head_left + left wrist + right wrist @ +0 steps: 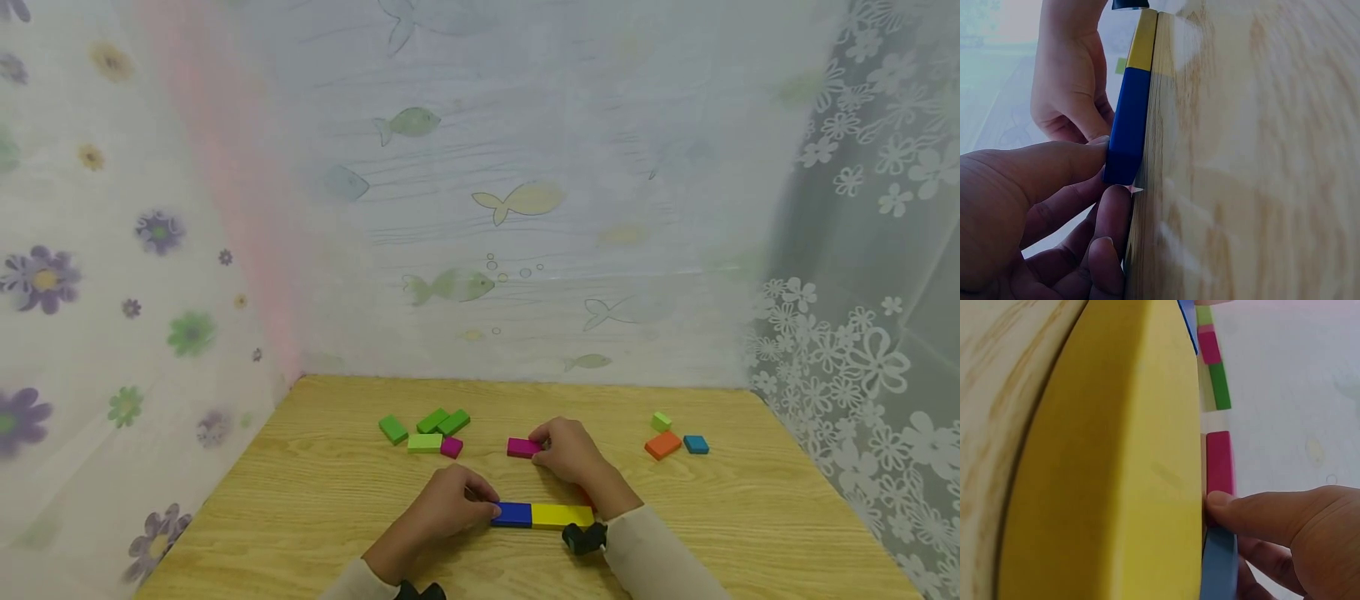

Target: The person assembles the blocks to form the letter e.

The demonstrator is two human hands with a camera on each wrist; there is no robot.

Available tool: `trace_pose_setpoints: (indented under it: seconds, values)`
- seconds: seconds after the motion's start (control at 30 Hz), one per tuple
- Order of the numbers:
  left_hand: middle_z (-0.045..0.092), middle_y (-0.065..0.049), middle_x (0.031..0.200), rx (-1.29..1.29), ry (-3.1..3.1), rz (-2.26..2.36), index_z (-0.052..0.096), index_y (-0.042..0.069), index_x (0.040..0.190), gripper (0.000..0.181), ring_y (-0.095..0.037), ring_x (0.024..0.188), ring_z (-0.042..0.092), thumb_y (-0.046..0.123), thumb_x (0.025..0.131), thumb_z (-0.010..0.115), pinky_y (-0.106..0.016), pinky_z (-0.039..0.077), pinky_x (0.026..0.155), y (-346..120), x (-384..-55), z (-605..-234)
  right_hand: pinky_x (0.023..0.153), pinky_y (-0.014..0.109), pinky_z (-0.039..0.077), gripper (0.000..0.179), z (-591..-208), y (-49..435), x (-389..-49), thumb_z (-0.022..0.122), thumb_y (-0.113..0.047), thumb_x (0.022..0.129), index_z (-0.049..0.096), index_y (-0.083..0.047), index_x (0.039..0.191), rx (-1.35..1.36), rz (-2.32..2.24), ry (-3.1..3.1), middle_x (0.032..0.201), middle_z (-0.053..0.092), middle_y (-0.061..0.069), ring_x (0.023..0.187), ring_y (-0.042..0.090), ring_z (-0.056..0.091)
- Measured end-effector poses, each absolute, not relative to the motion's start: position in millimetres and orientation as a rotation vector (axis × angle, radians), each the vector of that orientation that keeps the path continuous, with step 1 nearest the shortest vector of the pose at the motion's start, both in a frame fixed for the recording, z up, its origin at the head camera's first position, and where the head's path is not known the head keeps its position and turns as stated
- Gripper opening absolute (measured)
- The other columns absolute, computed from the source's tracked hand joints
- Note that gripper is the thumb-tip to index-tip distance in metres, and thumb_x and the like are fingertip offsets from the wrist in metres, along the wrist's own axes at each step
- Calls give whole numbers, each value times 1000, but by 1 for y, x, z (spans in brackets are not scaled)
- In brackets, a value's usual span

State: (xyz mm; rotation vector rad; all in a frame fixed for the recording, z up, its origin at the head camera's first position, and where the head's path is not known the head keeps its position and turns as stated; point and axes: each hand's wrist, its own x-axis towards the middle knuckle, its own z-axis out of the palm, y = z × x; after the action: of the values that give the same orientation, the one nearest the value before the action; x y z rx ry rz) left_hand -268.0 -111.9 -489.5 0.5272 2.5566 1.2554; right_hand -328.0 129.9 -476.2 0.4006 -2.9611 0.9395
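A dark blue block [513,514] and a yellow block [562,517] lie end to end near the front of the table. My left hand [454,502] holds the blue block's left end; in the left wrist view the thumb [1079,159] presses its side, fingers curled beneath. Farther back, my right hand [573,457] pinches a magenta block [522,447] by its right end between thumb and fingers. The right wrist view shows a greyish-blue block [1219,565] beyond that end, partly behind the fingers. A red piece [586,498] is mostly hidden by the right wrist.
On the wooden table [300,500], several green blocks [393,430], a light green block [425,443] and a small magenta block [452,448] lie back left. Back right are an orange block [663,445], a blue block [696,444] and a small lime block [661,422]. Patterned curtains surround the table.
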Motion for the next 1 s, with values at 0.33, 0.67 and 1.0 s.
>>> trace_pose_setpoints:
  seconds: [0.33,0.67,1.0]
  values:
    - [73,10,85,527,2565,1253,81,23,89,4,-13,80,64,25,87,84,-30,52,68,-112,-269,-491,97,47,56,30,-478,129,-328,84,-6,84,80,-8,114,386,970,-2951,112,76,7,107,26,67]
    - [73,10,85,529,2571,1252,82,22,89,4,-13,80,64,25,87,84,-31,52,69,-112,-269,-491,96,46,56,31,-481,130,-332,83,-5,84,79,-7,115,403,968,-2951,112,76,7,105,25,68]
    - [73,9,85,530,2572,1250,81,22,89,4,-13,80,64,24,87,84,-30,52,68,-112,-268,-489,96,47,56,32,-482,130,-333,83,-5,84,79,-6,115,425,965,-2937,113,76,8,107,26,68]
